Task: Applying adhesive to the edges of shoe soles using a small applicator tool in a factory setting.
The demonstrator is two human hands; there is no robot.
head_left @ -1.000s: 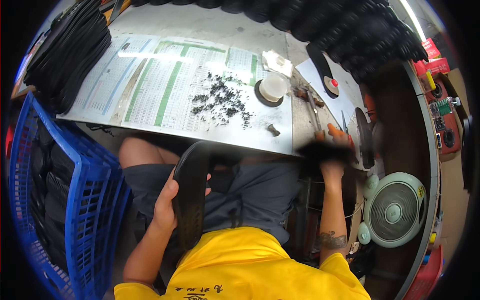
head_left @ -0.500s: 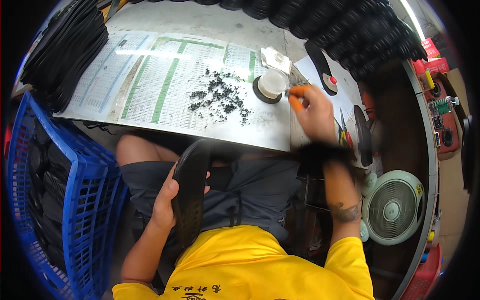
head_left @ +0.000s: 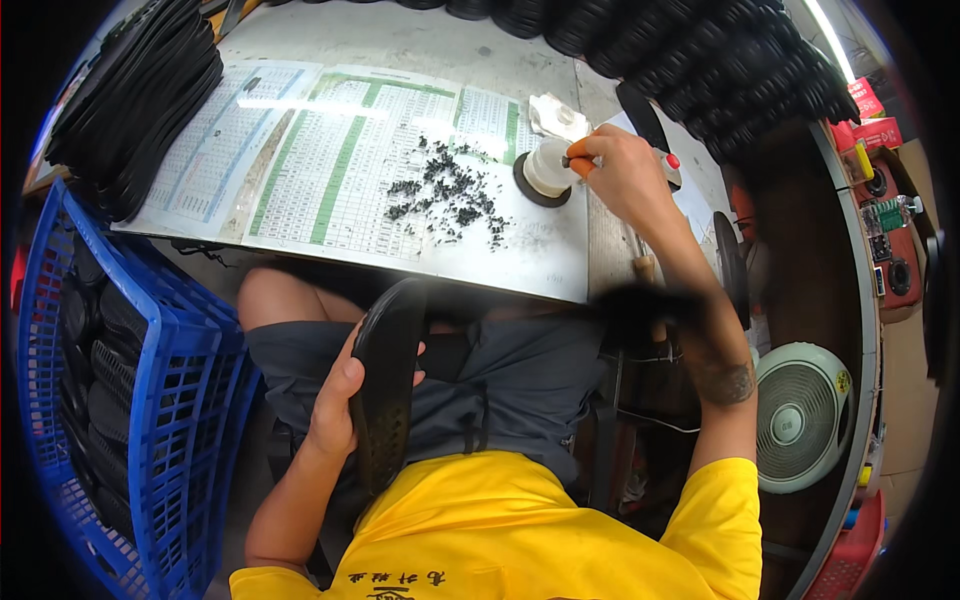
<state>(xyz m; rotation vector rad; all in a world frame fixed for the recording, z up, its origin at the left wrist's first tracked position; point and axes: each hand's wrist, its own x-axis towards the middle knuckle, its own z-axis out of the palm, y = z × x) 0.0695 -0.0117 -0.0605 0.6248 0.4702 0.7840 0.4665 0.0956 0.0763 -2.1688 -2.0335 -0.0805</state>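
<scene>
My left hand (head_left: 337, 405) grips a black shoe sole (head_left: 385, 375) held on edge over my lap, below the table edge. My right hand (head_left: 625, 175) is up on the table, closed on an orange-handled tool (head_left: 578, 150) whose tip sits at a small white pot (head_left: 549, 165) standing on a dark round lid. A scatter of small black trimmings (head_left: 450, 195) lies on the printed paper sheet (head_left: 330, 150) just left of the pot.
A blue plastic crate (head_left: 180, 400) with several black soles stands at my left. Stacks of black soles (head_left: 140, 95) line the table's left and far edge (head_left: 720, 60). A small white fan (head_left: 800, 415) stands at my right. Crumpled white cloth (head_left: 558, 115) lies behind the pot.
My right hand rose from the table's right edge, picked up the orange-handled tool and moved left to the white pot. The left hand and its sole stayed put.
</scene>
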